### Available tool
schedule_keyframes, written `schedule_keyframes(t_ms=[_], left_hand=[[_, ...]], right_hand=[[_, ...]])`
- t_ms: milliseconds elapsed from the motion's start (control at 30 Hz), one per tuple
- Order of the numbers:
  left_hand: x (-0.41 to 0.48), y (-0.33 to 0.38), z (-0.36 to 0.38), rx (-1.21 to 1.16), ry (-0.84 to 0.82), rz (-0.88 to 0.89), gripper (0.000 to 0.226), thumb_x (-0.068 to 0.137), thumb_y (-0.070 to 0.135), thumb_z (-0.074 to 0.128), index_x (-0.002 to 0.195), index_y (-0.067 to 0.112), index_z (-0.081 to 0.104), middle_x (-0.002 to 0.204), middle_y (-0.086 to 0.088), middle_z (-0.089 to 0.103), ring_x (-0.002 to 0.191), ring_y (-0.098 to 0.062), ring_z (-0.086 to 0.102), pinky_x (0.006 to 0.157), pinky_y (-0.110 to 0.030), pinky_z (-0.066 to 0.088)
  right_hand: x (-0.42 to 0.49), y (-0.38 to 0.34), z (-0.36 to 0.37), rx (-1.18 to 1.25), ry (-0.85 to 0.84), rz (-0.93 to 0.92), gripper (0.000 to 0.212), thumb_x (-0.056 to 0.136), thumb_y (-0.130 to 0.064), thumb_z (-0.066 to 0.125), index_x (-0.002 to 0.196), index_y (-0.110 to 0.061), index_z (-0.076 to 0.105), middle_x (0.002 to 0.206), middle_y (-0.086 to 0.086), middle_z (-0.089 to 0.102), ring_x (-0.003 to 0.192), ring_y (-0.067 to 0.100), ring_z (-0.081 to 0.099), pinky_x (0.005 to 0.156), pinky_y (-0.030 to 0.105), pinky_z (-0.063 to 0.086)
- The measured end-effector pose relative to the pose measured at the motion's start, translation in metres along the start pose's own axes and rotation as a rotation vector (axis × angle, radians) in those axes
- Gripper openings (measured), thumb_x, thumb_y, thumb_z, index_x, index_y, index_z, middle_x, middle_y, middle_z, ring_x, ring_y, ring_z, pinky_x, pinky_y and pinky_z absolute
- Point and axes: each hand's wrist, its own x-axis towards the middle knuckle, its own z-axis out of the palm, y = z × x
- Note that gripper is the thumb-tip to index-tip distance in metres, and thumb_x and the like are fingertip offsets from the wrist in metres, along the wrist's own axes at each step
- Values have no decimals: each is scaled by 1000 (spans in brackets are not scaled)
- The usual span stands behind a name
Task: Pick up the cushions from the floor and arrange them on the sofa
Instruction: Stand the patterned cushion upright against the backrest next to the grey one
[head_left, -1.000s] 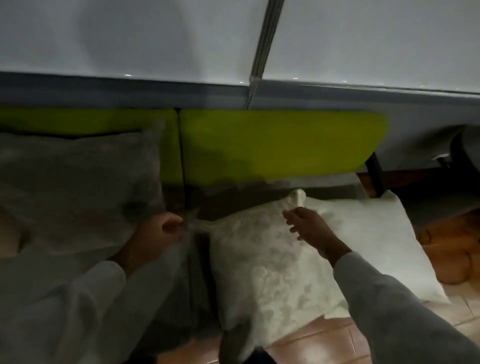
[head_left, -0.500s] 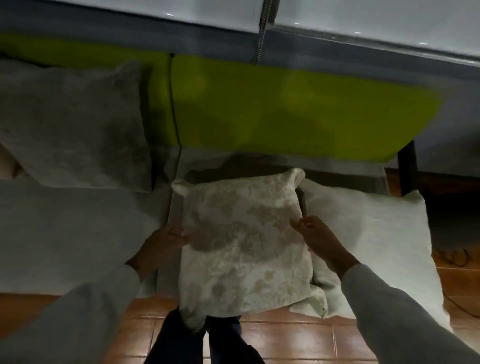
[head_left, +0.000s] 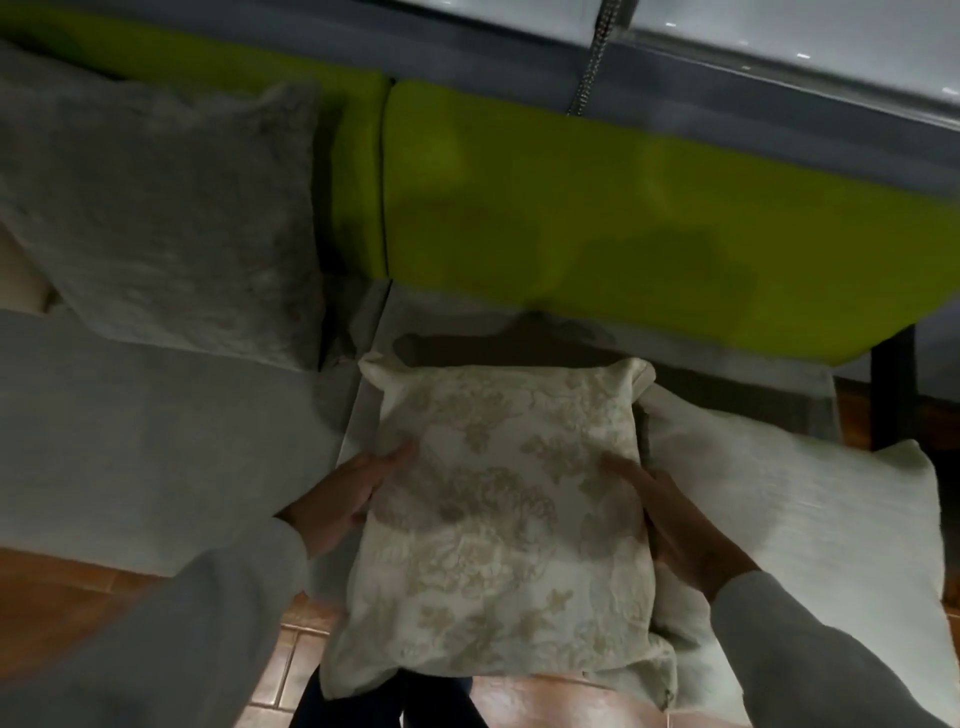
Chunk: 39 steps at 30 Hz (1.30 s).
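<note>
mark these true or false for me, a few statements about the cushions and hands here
1. The left hand and the right hand both touch the patterned cushion. True.
2. The grey cushion lies on the floor. False: it is on the sofa, leaning on the backrest.
3. The backrest is red. False: it is green.
4. A white cushion lies right of the patterned cushion. True.

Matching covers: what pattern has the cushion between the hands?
The cushion is cream with beige floral print; head view.
</note>
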Motion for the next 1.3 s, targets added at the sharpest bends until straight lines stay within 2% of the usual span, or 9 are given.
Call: schedule_keyframes(t_ms=[133,300,500,667,800,967,1067,1200,1300], left_hand=[[-7,16,2,-38,26,-1,67,71,65,77,120,20,68,108,3,80,95,-15,76,81,-36,57],[-18,63,-7,-118,71,147,49,73,47,80,111,17,70,97,3,81,83,-13,77,58,-20,58],[-24,152,-30,-120,134,351,40,75,39,81,109,18,76,105,-5,80,97,-23,76,79,-32,61],[-20,201,-47,-208,98,382,57,62,45,84,114,24,72,107,-2,80,96,-26,75,72,-37,61],[-5,213,-58,-181,7,406,80,46,52,96,117,23,71,109,-1,79,98,-25,76,72,-36,61],[18,219,-71,-123,28,402,93,42,52,98,122,14,67,115,-11,76,100,-30,75,75,-39,62],[29,241,-86,-173,212,542,87,54,39,92,129,13,57,120,-11,71,105,-31,72,81,-44,60],[37,281,-109,-202,163,695,70,71,17,84,133,32,54,123,11,70,109,-10,70,80,-28,60],[42,299,-117,-127,227,748,33,85,5,75,112,24,71,106,7,78,105,-15,72,77,-22,59]], right_hand=[[-5,-11,5,11,3,-57,125,41,-75,93,146,-26,44,130,2,66,112,25,68,83,40,61],[-17,-50,11,76,-17,-121,112,31,-73,96,124,-32,48,117,-1,67,101,24,69,53,35,62],[-30,-127,27,165,-36,-302,132,42,-54,102,152,-40,31,137,2,61,118,34,65,87,60,60],[-36,-179,38,150,-155,-415,79,59,-46,97,127,-49,58,118,-8,77,96,17,78,57,38,63],[-18,-195,52,206,-153,-439,69,71,-38,94,131,-39,62,123,-1,78,109,29,75,85,60,61],[0,-210,65,301,-68,-519,50,84,-18,81,128,-28,61,117,4,79,100,19,79,72,36,66],[3,-225,55,296,61,-555,30,89,-33,77,116,-34,64,97,-15,82,85,6,79,57,25,62],[17,-248,24,363,251,-528,29,99,-38,64,127,-29,63,123,-6,72,106,16,67,76,37,49],[25,-262,10,384,298,-511,38,102,-30,62,138,-21,59,118,2,71,93,19,66,73,34,48]])
